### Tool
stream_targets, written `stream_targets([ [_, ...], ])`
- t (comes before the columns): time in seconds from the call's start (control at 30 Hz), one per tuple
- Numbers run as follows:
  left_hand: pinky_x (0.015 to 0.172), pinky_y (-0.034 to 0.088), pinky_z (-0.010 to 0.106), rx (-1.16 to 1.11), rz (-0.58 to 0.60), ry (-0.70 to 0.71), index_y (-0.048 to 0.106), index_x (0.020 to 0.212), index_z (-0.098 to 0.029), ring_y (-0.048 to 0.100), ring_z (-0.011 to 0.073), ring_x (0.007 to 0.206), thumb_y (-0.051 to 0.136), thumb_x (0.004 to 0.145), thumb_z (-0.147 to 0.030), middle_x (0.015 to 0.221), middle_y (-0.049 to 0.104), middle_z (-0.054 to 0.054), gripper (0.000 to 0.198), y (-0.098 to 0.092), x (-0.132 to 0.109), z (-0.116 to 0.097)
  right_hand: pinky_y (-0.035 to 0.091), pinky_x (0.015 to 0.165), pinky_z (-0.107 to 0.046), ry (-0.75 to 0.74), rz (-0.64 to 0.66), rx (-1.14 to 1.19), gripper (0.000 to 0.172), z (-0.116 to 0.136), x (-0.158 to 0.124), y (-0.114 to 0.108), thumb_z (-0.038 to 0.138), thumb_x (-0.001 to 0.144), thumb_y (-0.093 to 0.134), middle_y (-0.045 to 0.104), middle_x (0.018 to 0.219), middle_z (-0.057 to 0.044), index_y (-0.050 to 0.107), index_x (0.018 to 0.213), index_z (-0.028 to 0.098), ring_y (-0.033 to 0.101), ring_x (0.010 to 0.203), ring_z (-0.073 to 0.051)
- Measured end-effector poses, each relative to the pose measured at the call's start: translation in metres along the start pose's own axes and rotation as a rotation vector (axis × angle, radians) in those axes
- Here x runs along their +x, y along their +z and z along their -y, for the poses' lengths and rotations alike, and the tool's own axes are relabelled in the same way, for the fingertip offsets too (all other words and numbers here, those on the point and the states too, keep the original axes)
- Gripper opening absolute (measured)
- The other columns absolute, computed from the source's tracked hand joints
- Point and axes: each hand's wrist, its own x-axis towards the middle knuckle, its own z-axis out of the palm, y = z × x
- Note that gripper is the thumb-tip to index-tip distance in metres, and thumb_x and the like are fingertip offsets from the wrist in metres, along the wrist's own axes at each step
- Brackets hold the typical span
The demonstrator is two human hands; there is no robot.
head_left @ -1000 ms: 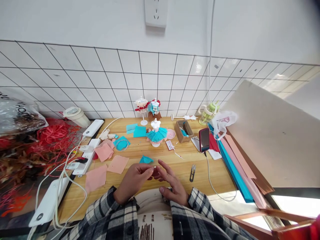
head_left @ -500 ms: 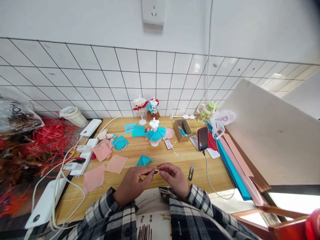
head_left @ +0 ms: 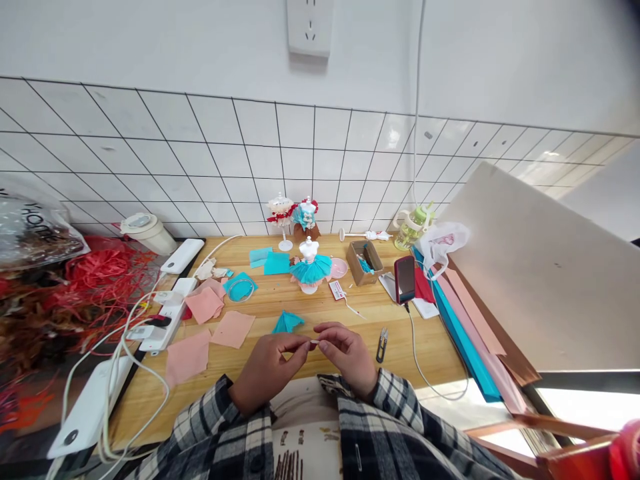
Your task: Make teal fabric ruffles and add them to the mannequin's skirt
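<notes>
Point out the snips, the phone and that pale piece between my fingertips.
Snips (head_left: 381, 347), head view: on the handles.
Phone (head_left: 405, 280), head view: on the dark screen.
Pale piece (head_left: 315, 342), head view: on its visible middle.

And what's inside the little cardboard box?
In the cardboard box you can see some blue scraps. Whatever lies underneath them is covered, and the box's near wall hides part of the inside too.
</notes>
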Motion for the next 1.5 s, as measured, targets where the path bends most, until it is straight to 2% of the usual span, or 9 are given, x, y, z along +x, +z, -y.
stream_targets([
  [0.17, 0.048, 0.043, 0.016, -0.013, 0.014, -0.014, 0.074, 0.083, -0.022, 0.068, 0.0149, 0.075, 0.053, 0.086, -0.029, 0.083, 0.077, 0.0, 0.023, 0.0, 0.0, 0.001, 0.053, 0.076, -0.03, -0.02, -0.036, -0.084, 0.018, -0.004, -0.001, 0.002, 0.036, 0.078, 0.067, 0.066, 0.099, -0.007, 0.068, 0.074, 0.019, 0.064, 0.088, -0.018],
  [0.27, 0.057, 0.048, 0.018, -0.016, -0.008, -0.033, 0.073, 0.088, -0.023, 0.069, 0.0151, 0.078, 0.051, 0.088, -0.033, 0.085, 0.076, 0.0, 0.025, 0.0, 0.0, 0.005, 0.053, 0.074, -0.03, -0.077, -0.058, -0.197, 0.015, 0.0, 0.002, -0.002, 0.031, 0.079, 0.063, 0.067, 0.093, -0.008, 0.065, 0.073, 0.019, 0.064, 0.084, -0.018],
  [0.43, 0.068, 0.05, 0.024, 0.139, -0.083, -0.029, 0.073, 0.095, -0.024, 0.069, 0.0167, 0.077, 0.051, 0.088, -0.04, 0.088, 0.076, 0.0, 0.028, 0.002, 0.001, 0.01, 0.048, 0.081, -0.036, -0.339, -0.251, -0.702, 0.004, 0.018, 0.013, -0.015, 0.021, 0.077, 0.062, 0.067, 0.091, -0.007, 0.064, 0.073, 0.021, 0.062, 0.088, -0.02],
  [0.57, 0.07, 0.049, 0.024, 0.177, -0.04, 0.047, 0.071, 0.101, -0.027, 0.07, 0.0163, 0.082, 0.049, 0.09, -0.037, 0.096, 0.076, -0.001, 0.027, 0.008, 0.002, 0.006, 0.043, 0.085, -0.038, -0.505, -0.16, -0.954, 0.004, 0.026, 0.015, -0.011, 0.02, 0.078, 0.063, 0.068, 0.096, -0.004, 0.066, 0.078, 0.023, 0.061, 0.09, -0.02],
  [0.73, 0.066, 0.047, 0.025, 0.242, -0.04, 0.059, 0.07, 0.099, -0.028, 0.069, 0.0169, 0.079, 0.045, 0.093, -0.034, 0.089, 0.076, -0.001, 0.027, 0.01, 0.002, 0.007, 0.043, 0.081, -0.036, -0.566, -0.029, -0.979, 0.008, 0.024, 0.012, 0.0, 0.021, 0.082, 0.061, 0.069, 0.093, -0.003, 0.067, 0.084, 0.024, 0.061, 0.086, -0.018],
  [0.97, 0.071, 0.048, 0.026, 0.212, -0.023, 0.062, 0.07, 0.095, -0.024, 0.068, 0.017, 0.081, 0.043, 0.093, -0.033, 0.088, 0.075, 0.002, 0.028, 0.007, 0.0, 0.013, 0.044, 0.082, -0.036, -0.593, 0.125, -0.921, 0.017, 0.024, 0.011, -0.005, 0.02, 0.087, 0.055, 0.071, 0.098, -0.004, 0.069, 0.096, 0.024, 0.062, 0.089, -0.018],
  [1.17, 0.068, 0.048, 0.023, 0.126, -0.055, 0.065, 0.072, 0.084, -0.023, 0.068, 0.0158, 0.072, 0.046, 0.09, -0.033, 0.076, 0.075, 0.002, 0.029, 0.007, -0.002, 0.012, 0.047, 0.081, -0.033, -0.504, 0.094, -0.795, 0.015, 0.022, 0.007, -0.002, 0.02, 0.084, 0.059, 0.071, 0.094, -0.003, 0.07, 0.093, 0.026, 0.063, 0.089, -0.017],
  [1.33, 0.062, 0.047, 0.021, 0.068, -0.09, 0.006, 0.074, 0.074, -0.021, 0.065, 0.0148, 0.063, 0.05, 0.084, -0.03, 0.066, 0.073, 0.0, 0.027, 0.012, -0.002, 0.01, 0.046, 0.077, -0.034, -0.548, 0.105, -0.859, 0.016, 0.025, 0.005, 0.0, 0.021, 0.085, 0.057, 0.072, 0.091, -0.003, 0.071, 0.091, 0.026, 0.064, 0.085, -0.018],
  [1.5, 0.061, 0.046, 0.02, -0.022, -0.042, -0.054, 0.074, 0.072, -0.021, 0.064, 0.0142, 0.065, 0.047, 0.084, -0.029, 0.068, 0.073, -0.003, 0.03, 0.012, 0.0, 0.005, 0.044, 0.077, -0.034, -0.547, 0.088, -0.93, 0.017, 0.026, 0.003, 0.0, 0.02, 0.084, 0.057, 0.072, 0.093, -0.003, 0.07, 0.093, 0.026, 0.063, 0.084, -0.019],
])
